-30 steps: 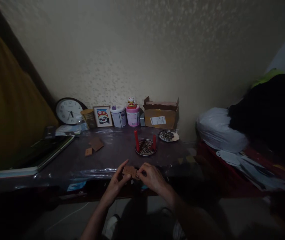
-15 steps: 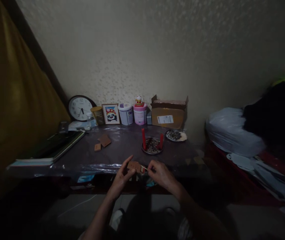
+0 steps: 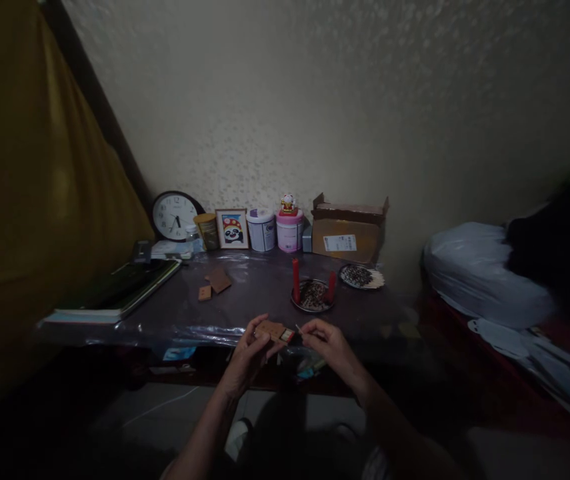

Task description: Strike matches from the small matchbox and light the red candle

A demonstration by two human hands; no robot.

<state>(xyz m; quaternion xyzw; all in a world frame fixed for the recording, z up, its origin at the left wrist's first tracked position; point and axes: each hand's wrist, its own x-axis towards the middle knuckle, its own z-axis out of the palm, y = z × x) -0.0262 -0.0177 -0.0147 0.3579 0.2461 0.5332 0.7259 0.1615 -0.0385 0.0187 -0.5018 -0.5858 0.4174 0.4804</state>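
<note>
My left hand (image 3: 249, 353) is closed round a brown matchbox (image 3: 271, 329), held just over the table's front edge. The matchbox is slid partly open on its right side, with matches showing in the tray. My right hand (image 3: 329, 343) pinches a thin match (image 3: 299, 328) between thumb and fingers, a little to the right of the box and apart from it. Beyond the hands stands a dark round plate (image 3: 309, 309) holding two red candles, a taller one (image 3: 295, 280) at left and a shorter one (image 3: 331, 287) at right. No flame shows on either.
A plate with several matchsticks (image 3: 375, 279) lies back right. Brown flat pieces (image 3: 219, 280) and a small box (image 3: 205, 293) sit left. A clock (image 3: 175, 217), picture frame (image 3: 233, 229), two tins (image 3: 289, 233) and a cardboard box (image 3: 347, 230) line the wall. A large book (image 3: 125, 293) is at left.
My right hand has drawn the match away from the open end of the matchbox. The matchbox has turned slightly in my left hand. The whole view has shifted a little.
</note>
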